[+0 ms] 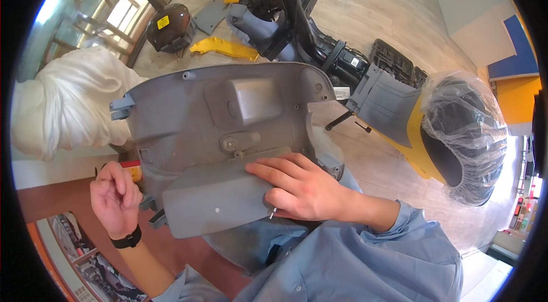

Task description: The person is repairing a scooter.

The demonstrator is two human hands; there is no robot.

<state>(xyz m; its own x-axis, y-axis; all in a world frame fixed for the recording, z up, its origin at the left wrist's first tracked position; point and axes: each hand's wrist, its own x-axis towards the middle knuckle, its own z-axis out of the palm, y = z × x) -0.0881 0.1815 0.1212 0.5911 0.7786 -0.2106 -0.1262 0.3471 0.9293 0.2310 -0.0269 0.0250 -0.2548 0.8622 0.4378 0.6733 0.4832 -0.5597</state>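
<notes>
A large grey moulded plastic scooter panel [171, 125] rests before me, its hollow inner side turned up. A smooth grey box-shaped section [200, 199] forms its near part, with a small bright spot like a screw head on it. My right hand [297, 188] lies on this section, fingers bent. By its lower fingers a small silvery screw-like piece [273, 212] sticks out, pinched there. Off the panel's left edge, my left hand [116, 196] is raised with curled fingers; whatever they hold, if anything, is hidden. A red and yellow box [132, 170] shows just behind it.
A partly stripped scooter frame [297, 22] stands beyond the panel, its seat [465, 136] wrapped in clear plastic. Yellow body pieces [224, 48] and a dark top case [171, 27] lie on the floor. An open black tool case [394, 59] sits beside the frame. White cloth [68, 99] bulges at left.
</notes>
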